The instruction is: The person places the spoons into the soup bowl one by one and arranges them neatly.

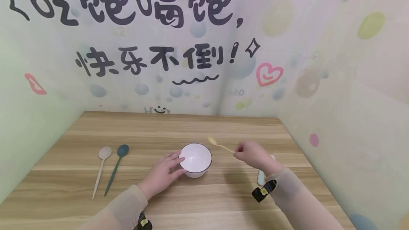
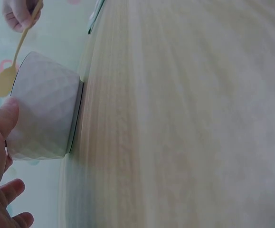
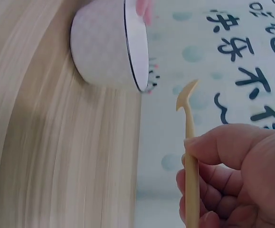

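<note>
On the left of the wooden table (image 1: 198,201) lie a beige spoon (image 1: 101,169) and a dark teal spoon (image 1: 116,168), side by side and well apart from the hands. Near the middle stands a white bowl (image 1: 195,159) with a dark rim — its inside shows white and bare in the head view. The left hand (image 1: 163,175) rests against the bowl's left wall, fingers fairly straight, thumb on the faceted side as the left wrist view shows. To the right, the right hand (image 1: 252,154) pinches the handle of a yellow spoon (image 1: 218,145), held in the air with its head just right of the bowl and above its rim. A pale blue object (image 1: 261,177) lies partly hidden under the right wrist — unclear what it is.
</note>
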A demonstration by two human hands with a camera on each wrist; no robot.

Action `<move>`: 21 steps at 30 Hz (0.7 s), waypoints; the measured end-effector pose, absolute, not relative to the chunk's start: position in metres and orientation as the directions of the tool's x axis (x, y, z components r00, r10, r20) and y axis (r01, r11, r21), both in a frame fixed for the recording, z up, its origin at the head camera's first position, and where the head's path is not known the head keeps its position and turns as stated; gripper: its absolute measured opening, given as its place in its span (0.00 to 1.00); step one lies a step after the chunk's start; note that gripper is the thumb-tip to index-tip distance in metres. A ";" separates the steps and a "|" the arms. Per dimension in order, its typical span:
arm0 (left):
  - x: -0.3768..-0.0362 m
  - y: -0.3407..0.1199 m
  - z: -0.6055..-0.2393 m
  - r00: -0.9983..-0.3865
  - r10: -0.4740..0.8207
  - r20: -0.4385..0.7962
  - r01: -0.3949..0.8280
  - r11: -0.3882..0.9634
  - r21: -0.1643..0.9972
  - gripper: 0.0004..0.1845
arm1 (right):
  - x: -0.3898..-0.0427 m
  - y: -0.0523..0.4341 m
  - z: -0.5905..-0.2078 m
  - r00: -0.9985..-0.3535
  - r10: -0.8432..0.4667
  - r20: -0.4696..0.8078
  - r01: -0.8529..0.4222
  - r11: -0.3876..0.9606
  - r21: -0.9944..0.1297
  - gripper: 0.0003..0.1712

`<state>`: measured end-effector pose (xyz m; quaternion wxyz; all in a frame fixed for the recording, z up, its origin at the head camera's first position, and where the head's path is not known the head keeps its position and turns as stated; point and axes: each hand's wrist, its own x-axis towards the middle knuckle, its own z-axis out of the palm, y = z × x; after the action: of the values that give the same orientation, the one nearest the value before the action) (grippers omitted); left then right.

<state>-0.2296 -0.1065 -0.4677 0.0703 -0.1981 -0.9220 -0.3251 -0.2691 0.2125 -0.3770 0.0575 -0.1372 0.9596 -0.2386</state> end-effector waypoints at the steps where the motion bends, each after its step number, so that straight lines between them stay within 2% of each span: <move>1: -0.230 -0.107 -0.468 -0.913 0.319 0.256 0.409 0.711 0.573 0.26 | -0.270 0.208 -0.376 -0.947 -0.318 -0.042 -0.263 0.845 -0.465 0.05; 5: -0.230 -0.107 -0.467 -0.916 0.316 0.246 0.401 0.713 0.576 0.26 | -0.272 0.194 -0.377 -0.918 -0.394 -0.048 -0.335 0.833 -0.441 0.07; 15: -0.230 -0.107 -0.468 -0.916 0.326 0.232 0.399 0.704 0.588 0.26 | -0.282 0.184 -0.392 -0.885 -0.465 -0.026 -0.399 0.786 -0.472 0.07; 21: -0.231 -0.107 -0.469 -0.913 0.327 0.244 0.407 0.698 0.590 0.26 | -0.289 0.182 -0.391 -0.837 -0.546 0.012 -0.506 0.768 -0.393 0.05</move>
<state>-0.2311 -0.1069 -0.4685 0.0604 -0.1996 -0.9193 -0.3338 -0.2892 0.1819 -0.3912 0.0518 -0.2804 0.9387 -0.1939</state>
